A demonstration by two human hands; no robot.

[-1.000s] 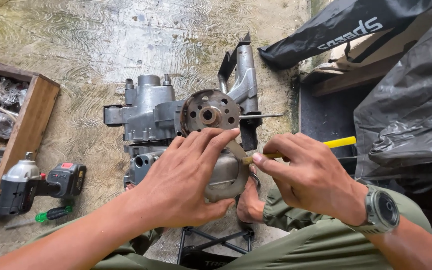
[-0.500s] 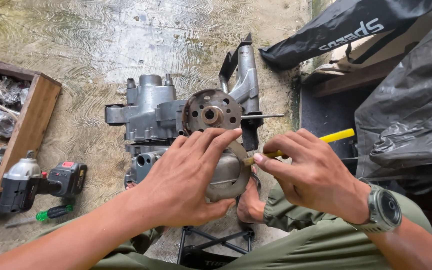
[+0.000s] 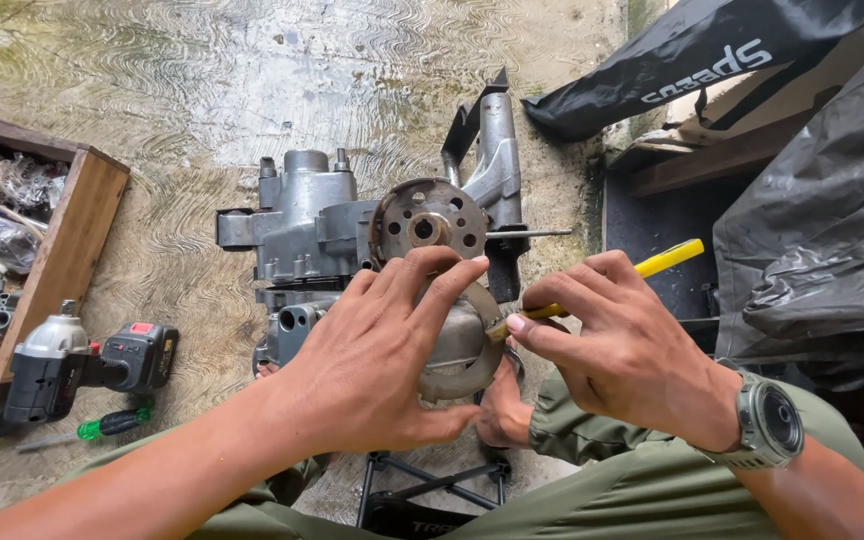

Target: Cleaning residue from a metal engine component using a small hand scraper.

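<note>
A grey metal engine case (image 3: 302,225) stands on a small stand, with a round perforated flywheel (image 3: 430,222) at its upper middle. My left hand (image 3: 377,355) grips a rounded metal cover (image 3: 457,350) on the near side of the engine. My right hand (image 3: 622,355) holds a yellow-handled tool (image 3: 667,258), its tip pressed at the cover's right edge beside my left fingers. A watch (image 3: 767,425) sits on my right wrist.
A wooden box (image 3: 62,250) of parts sits at the left. A cordless impact driver (image 3: 72,365) and a green-handled screwdriver (image 3: 102,427) lie on the concrete floor below it. Black plastic sheets (image 3: 812,240) and a dark opening lie to the right.
Both hands stay on the cover. The yellow-handled tool has shifted slightly at the cover's edge.
</note>
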